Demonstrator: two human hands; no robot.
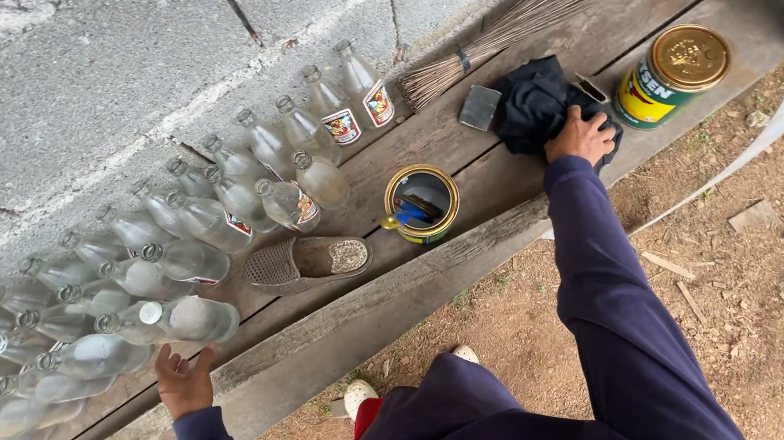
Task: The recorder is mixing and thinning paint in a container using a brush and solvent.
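On the wooden bench (478,176) by the block wall, we're reaching out with our right hand (582,134), fingers curling down onto the dark cloth (534,103) and bunching it, so this looks like the grabbing step; lifting it would want a firmer pinch. Our left hand (182,382) is resting by the nearest clear bottle (182,319), fingers loosely bent, gripping nothing. Packaging-wise: a closed green-and-yellow can (671,75) with a gold lid sits past the cloth, an open gold-rimmed can (421,204) mid-bench, and red-and-white labels on a few bottles.
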